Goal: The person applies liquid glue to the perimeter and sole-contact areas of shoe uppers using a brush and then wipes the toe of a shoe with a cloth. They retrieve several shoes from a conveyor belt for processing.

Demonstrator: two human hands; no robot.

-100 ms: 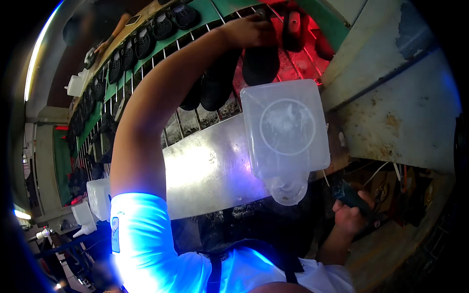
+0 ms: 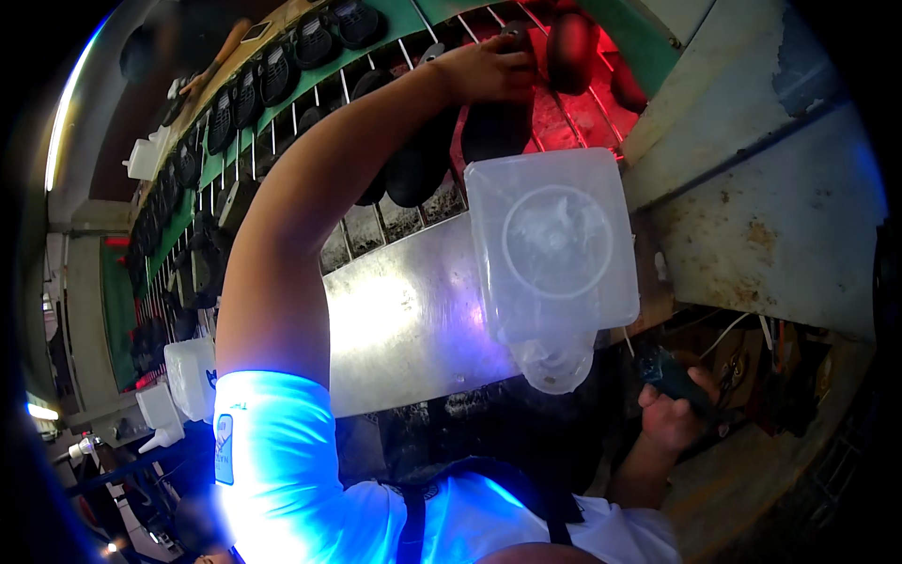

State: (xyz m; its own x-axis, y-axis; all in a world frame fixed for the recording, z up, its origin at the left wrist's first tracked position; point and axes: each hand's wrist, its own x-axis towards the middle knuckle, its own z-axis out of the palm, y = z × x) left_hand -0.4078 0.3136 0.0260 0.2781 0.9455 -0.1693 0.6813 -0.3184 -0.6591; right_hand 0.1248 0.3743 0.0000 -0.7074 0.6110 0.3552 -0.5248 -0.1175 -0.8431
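Note:
My left hand (image 2: 489,70) reaches far across a rack of metal bars. Its fingers are bent over the upper end of a black shoe-shaped piece (image 2: 496,132) lying there under red light; the fingertips are partly lost in shadow. Low on the right, my right hand (image 2: 672,418) is closed round a dark teal hand tool (image 2: 665,374), whose exact kind I cannot make out. Between the two hands stands a translucent plastic container (image 2: 554,244), hiding the lower tip of the shoe-shaped piece.
More black shoe-shaped pieces (image 2: 418,169) lie along the bars. Black soles (image 2: 280,77) line a green strip (image 2: 395,28) at the far side. A metal ledge (image 2: 413,329) borders the rack. White bottles (image 2: 160,414) stand left; a metal housing (image 2: 752,216) rises right. A person's arm (image 2: 225,56) shows far left.
My left hand has come slightly nearer and lies lower over the black shoe-shaped piece. My right hand with the hand tool stays almost in place.

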